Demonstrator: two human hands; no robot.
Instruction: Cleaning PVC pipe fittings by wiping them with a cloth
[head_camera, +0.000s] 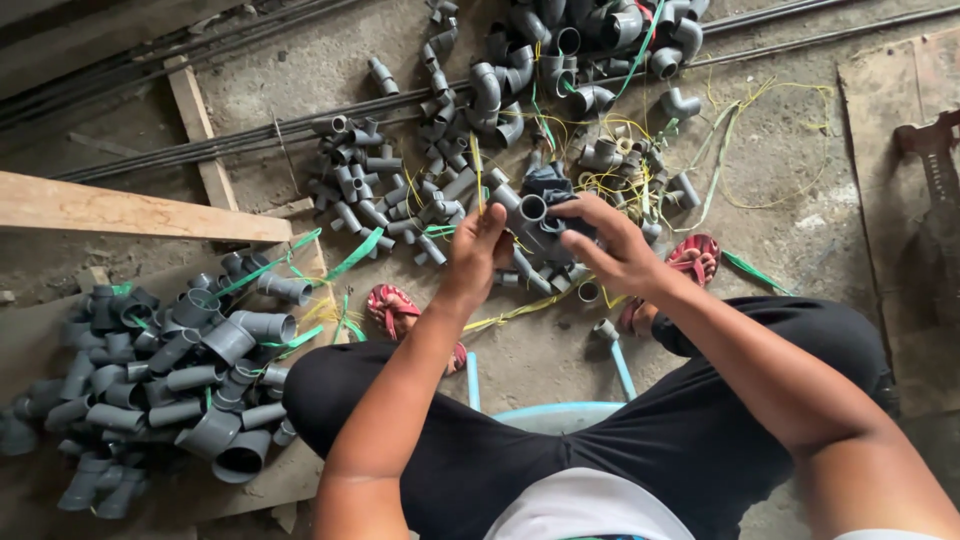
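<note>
The person is squatting over a concrete floor (780, 200), holding a bundle of grey pipe fittings (540, 222) between both hands, just above the floor in front of the knees. The left hand (478, 252) is pinching a yellow strap (477, 172) with its fingers pressed together; the right hand (612, 243) is gripping the bundle, fingers curled around it. Three heaps of grey fittings are lying around, too many to count: left (170, 370), middle (380, 190), top (570, 50). Two red sandals (390, 308) are showing.

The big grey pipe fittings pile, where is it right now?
Head view, lower left: the big grey fittings pile lies beside the person's left knee, below the wooden plank.
</note>
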